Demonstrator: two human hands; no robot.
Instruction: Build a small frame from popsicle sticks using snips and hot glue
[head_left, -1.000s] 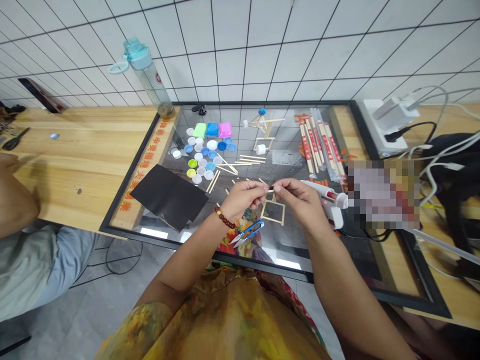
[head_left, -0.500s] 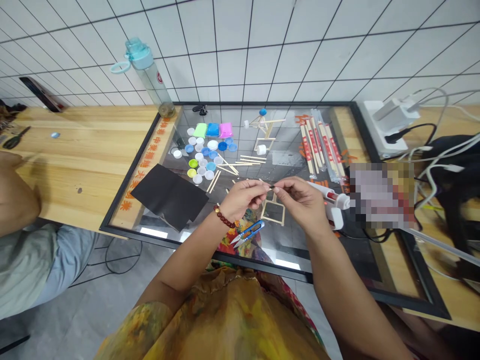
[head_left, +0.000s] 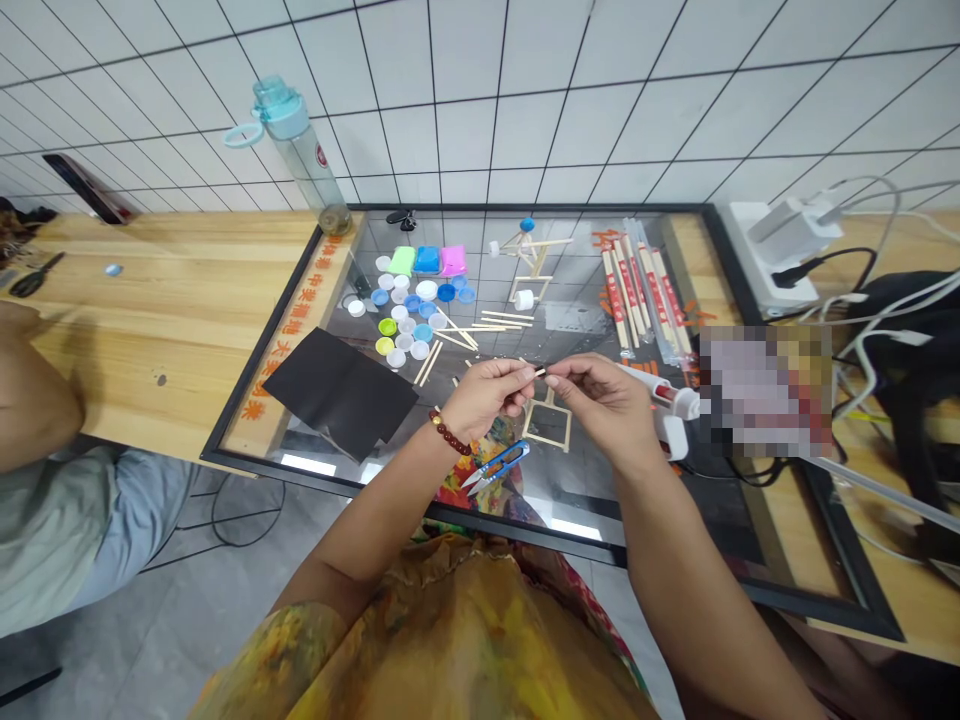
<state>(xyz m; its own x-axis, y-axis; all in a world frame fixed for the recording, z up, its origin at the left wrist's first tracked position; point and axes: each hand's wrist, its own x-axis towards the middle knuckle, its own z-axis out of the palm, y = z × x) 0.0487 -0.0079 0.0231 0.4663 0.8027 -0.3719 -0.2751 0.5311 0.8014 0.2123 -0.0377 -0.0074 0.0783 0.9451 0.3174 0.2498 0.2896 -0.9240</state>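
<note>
You're looking over a black-framed glass tabletop point(head_left: 585, 462) that's bearing bottle caps point(head_left: 427, 290), black paper point(head_left: 341, 390), blue thread snips point(head_left: 506, 462), wrapped chopsticks point(head_left: 613, 290), a stick frame point(head_left: 547, 442)!

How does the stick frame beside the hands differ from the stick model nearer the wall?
On the stick frame, mainly one four-sided outline shows; the stick model adds slanting sticks above its base. The stick model carries blue and white pieces; the stick frame shows none. Both use pale sticks.
</note>
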